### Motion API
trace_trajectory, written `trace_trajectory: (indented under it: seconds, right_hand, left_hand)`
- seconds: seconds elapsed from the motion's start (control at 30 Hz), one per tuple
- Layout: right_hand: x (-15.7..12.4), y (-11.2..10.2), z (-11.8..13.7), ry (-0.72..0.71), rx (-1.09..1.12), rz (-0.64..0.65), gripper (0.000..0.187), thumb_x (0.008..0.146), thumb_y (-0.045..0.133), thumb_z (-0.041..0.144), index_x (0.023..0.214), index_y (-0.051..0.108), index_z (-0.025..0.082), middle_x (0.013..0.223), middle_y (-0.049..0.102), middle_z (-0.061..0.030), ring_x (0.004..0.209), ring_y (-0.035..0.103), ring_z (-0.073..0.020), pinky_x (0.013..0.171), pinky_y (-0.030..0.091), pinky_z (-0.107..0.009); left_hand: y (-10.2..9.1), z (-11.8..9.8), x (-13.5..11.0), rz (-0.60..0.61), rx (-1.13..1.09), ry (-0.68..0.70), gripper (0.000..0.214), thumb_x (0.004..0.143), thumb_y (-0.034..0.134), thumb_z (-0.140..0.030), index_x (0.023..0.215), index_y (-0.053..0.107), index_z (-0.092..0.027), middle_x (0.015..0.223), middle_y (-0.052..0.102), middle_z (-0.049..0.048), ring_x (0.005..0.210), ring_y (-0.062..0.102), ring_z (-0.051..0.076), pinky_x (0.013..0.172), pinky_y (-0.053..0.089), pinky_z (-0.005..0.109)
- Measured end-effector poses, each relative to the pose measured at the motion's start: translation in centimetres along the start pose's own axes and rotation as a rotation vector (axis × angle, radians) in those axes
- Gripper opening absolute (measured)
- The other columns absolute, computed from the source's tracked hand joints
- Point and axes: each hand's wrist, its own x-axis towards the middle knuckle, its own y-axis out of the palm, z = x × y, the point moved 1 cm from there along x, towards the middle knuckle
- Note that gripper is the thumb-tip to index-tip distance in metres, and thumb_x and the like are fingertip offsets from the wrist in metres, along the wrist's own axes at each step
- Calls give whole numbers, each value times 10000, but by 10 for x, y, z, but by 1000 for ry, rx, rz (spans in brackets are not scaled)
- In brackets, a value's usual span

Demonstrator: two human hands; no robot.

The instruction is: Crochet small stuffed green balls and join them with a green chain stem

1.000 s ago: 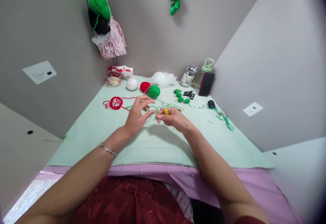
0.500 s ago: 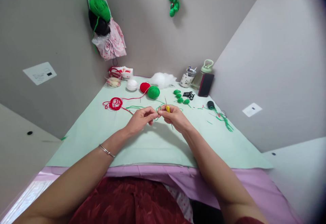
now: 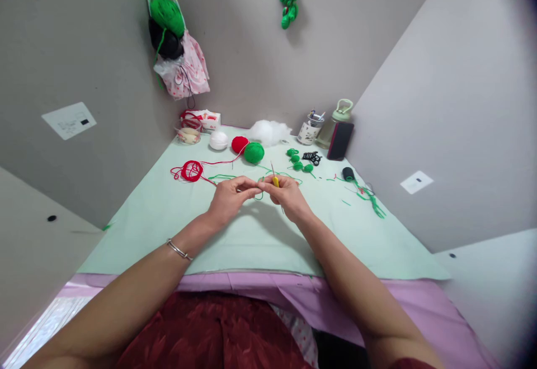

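My left hand (image 3: pixel 230 197) hovers over the pale green table cover (image 3: pixel 260 235) with its fingers pinched on a strand of green yarn (image 3: pixel 259 195). My right hand (image 3: pixel 286 193) is closed around a crochet hook with a yellow grip (image 3: pixel 276 181), its metal tip pointing up. The two hands meet fingertip to fingertip. Loose green yarn (image 3: pixel 222 177) trails from them back to a green yarn ball (image 3: pixel 254 152).
A red yarn ball (image 3: pixel 239 144), a white ball (image 3: pixel 218 140), white stuffing (image 3: pixel 268 131) and a red yarn coil (image 3: pixel 191 170) lie behind the hands. Small green crocheted pieces (image 3: pixel 298 160), a black spool (image 3: pixel 348 174), a cup (image 3: pixel 309 130), a bottle (image 3: pixel 335 123) and a phone (image 3: pixel 339 140) stand at the right.
My left hand has gone from spread fingers to a pinch on the green yarn and closed in on my right hand. The hook has tilted more upright.
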Motion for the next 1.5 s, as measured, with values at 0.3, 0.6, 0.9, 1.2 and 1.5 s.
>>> trace_trajectory:
  seconds: [0.3, 0.6, 0.9, 1.2, 1.5]
  right_hand:
    - [-6, 7, 7, -133, -130, -77, 323, 726, 829, 512, 738, 750, 199, 708, 595, -1, 682, 431, -138, 605, 325, -288]
    - [-42, -28, 34, -208, -86, -138, 454, 973, 557, 557, 848, 799, 194, 713, 611, -48, 715, 521, -170, 653, 410, -312]
    - [-116, -4, 28, -417, 53, -338, 352, 1026, 526, 469, 909, 784, 261, 838, 714, -66, 636, 624, -168, 606, 547, -347]
    - [-137, 29, 27, -715, -415, -404, 284, 893, 683, 46, 1020, 764, 288, 942, 753, -45, 869, 717, -204, 746, 601, -342]
    - [-138, 34, 21, -789, -527, -349, 425, 904, 594, 8, 1231, 674, 268, 1129, 706, -92, 1047, 696, -229, 878, 605, -386]
  left_hand:
    - [-4, -6, 1, -88, 57, 44, 232, 763, 782, -405, 716, 702, -193, 728, 693, 11, 706, 612, 165, 689, 475, 287]
    - [-11, -24, -24, -15, -78, -42, 226, 796, 773, -416, 802, 697, -204, 865, 697, 20, 847, 620, 180, 783, 485, 290]
    - [5, -27, -60, 6, -369, -211, 241, 779, 825, -395, 762, 696, -192, 854, 683, 14, 892, 653, 180, 925, 499, 326]
    - [11, -36, -69, 30, -481, -170, 218, 827, 803, -366, 790, 692, -182, 878, 676, 13, 903, 686, 175, 958, 565, 361]
    - [12, -41, -73, 133, -502, -180, 195, 839, 786, -359, 808, 689, -193, 883, 667, 22, 905, 679, 188, 976, 562, 394]
